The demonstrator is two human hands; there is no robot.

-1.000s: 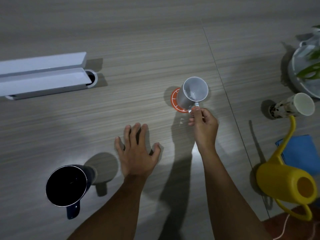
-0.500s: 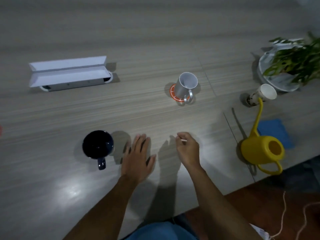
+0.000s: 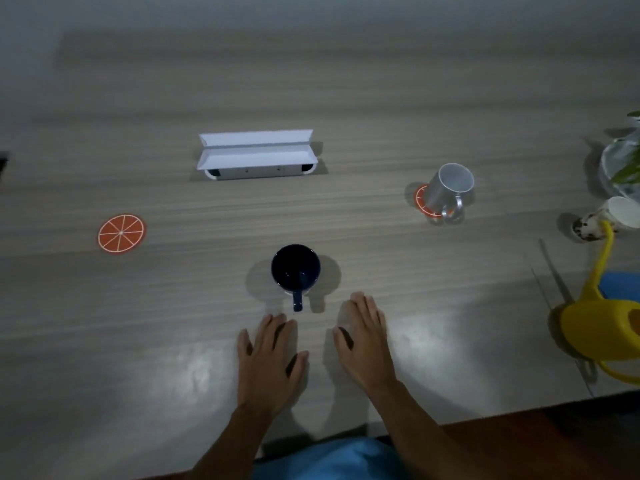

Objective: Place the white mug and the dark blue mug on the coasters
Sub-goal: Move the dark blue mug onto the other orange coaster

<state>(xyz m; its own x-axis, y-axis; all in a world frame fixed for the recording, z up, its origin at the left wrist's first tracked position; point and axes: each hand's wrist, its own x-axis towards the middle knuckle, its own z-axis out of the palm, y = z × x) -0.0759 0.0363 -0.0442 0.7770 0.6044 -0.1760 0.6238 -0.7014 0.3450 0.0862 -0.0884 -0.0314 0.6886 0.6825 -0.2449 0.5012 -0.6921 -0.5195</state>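
The white mug (image 3: 450, 188) stands on an orange-slice coaster (image 3: 420, 201) at the right, handle toward me. A dark blue mug (image 3: 295, 268) stands on bare table in the middle, its handle pointing at me. A second orange-slice coaster (image 3: 121, 233) lies bare at the far left. My left hand (image 3: 270, 355) rests flat on the table just below the blue mug, fingers spread, holding nothing. Beside it, my right hand (image 3: 363, 337) also lies flat and holds nothing, to the lower right of the blue mug.
A white folded box (image 3: 256, 154) lies at the back centre. At the right stand a yellow watering can (image 3: 602, 327), a speckled cup (image 3: 609, 216), a blue cloth (image 3: 620, 285) and a potted plant (image 3: 623, 164). The table's front edge (image 3: 519, 410) runs just behind my wrists.
My right hand let go of the white mug's handle and drew back to lie flat near the left hand. The view swung left and pulled back, bringing the left coaster into sight.
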